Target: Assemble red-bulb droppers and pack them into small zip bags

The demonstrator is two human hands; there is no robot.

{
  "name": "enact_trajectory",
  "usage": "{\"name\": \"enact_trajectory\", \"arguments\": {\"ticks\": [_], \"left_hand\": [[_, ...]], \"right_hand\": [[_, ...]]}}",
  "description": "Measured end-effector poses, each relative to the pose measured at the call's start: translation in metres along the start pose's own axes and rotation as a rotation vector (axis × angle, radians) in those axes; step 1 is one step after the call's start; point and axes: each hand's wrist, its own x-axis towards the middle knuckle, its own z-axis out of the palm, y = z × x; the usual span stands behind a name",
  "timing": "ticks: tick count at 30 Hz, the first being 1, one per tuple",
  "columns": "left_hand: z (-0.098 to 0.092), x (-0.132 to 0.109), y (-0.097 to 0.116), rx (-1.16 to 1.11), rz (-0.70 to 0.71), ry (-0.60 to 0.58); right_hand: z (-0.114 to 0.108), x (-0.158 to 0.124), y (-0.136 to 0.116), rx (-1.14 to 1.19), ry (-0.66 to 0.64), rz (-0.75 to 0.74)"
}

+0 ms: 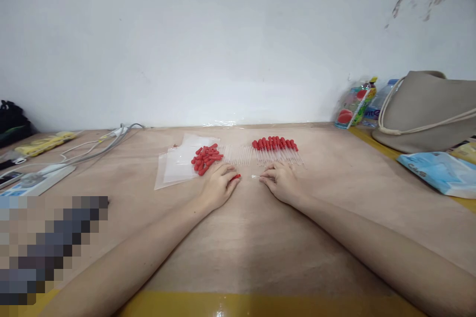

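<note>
My left hand (219,185) rests on the table with its fingers pinched on a small red rubber bulb (235,177). My right hand (279,181) lies just across from it, fingers closed on a thin clear glass tube (255,177). Behind the left hand is a pile of loose red bulbs (206,157) on clear plastic bags (174,166). A row of bare clear tubes (238,154) lies in the middle. Finished droppers with red bulbs (277,149) lie in a row behind the right hand.
White cables and a power strip (44,178) lie at the left. At the right stand a beige bag (427,111), a blue packet (441,171) and a colourful pouch with a bottle (355,104). A white wall backs the wooden table (241,237).
</note>
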Motion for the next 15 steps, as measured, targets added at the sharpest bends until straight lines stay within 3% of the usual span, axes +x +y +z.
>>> {"name": "enact_trajectory", "arguments": {"ticks": [6,15], "left_hand": [[0.0,0.001,0.003,0.019,0.082,0.015],[0.003,-0.001,0.009,-0.085,0.103,0.067]], "right_hand": [[0.003,-0.005,-0.006,0.084,0.162,-0.186],[0.006,-0.005,-0.011,0.123,0.122,-0.297]]}}
